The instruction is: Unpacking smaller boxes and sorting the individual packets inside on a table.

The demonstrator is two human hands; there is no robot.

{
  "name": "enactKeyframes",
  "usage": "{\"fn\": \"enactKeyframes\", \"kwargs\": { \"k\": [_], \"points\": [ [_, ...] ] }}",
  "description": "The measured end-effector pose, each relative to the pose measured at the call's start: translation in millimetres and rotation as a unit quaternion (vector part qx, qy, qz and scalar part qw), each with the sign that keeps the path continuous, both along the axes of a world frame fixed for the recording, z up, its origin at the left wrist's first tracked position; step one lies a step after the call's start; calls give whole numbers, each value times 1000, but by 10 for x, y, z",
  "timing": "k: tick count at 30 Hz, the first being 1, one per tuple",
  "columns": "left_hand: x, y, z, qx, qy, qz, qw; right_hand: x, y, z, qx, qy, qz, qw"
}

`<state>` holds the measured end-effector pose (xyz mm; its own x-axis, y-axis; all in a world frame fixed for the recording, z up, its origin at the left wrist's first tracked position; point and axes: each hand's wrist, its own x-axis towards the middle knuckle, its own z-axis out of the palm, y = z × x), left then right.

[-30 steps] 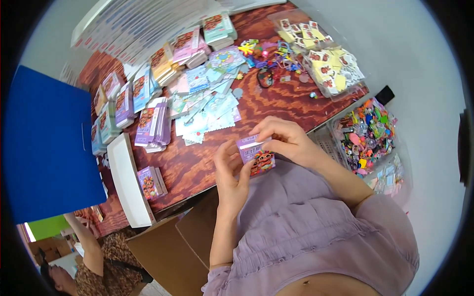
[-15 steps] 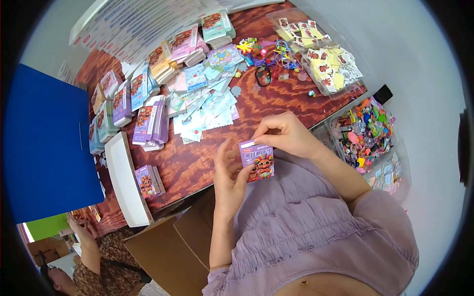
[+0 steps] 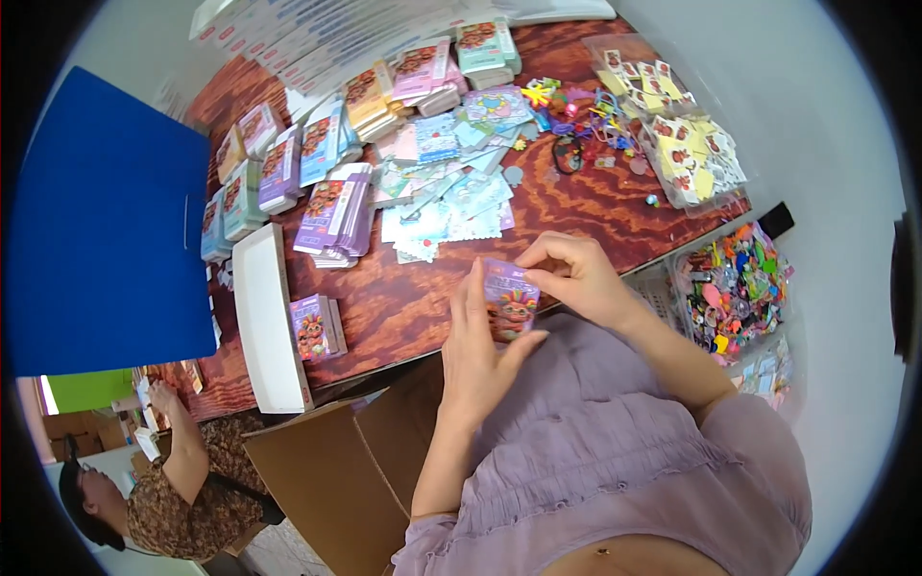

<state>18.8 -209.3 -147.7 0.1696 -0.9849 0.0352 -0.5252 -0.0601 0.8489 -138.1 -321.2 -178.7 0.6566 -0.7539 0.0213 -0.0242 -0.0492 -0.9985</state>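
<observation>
Just past the table's near edge, above my lap, a small purple cardboard box (image 3: 512, 307) with a cartoon figure on its front is tilted slightly. My left hand (image 3: 471, 360) is closed round it, fingers along the left side and thumb by the lower right corner. At the box's upper right edge, my right hand (image 3: 576, 278) pinches with thumb and forefinger. Beyond the hands lies a spread heap of pale printed packets (image 3: 442, 197). A fanned pile of similar purple boxes (image 3: 333, 219) sits further left, and a few more purple boxes (image 3: 314, 328) stand nearer me.
A long white open tray (image 3: 264, 317) borders the left side, beside a blue panel (image 3: 115, 221). Several coloured box stacks (image 3: 370, 101) line the back. Small toys (image 3: 591, 120), bagged cards (image 3: 696, 158) and a trinket bin (image 3: 730, 288) are rightward. A cardboard carton (image 3: 331, 470) stands below; another person (image 3: 182, 480) works lower left.
My view has shifted, so the table's things appear further right. The white strip at the box's top no longer shows. My left thumb has moved from the box's front to its lower right corner.
</observation>
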Motion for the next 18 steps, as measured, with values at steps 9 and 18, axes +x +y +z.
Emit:
{"fn": "enactKeyframes", "kwargs": {
  "k": [9,18],
  "points": [
    [1494,397,14,-31,-280,335,899,319,126,-135,74,-34,31,996],
    [1786,-644,-228,-68,-328,214,918,243,12,-398,142,14,-4,990]
  ]
}}
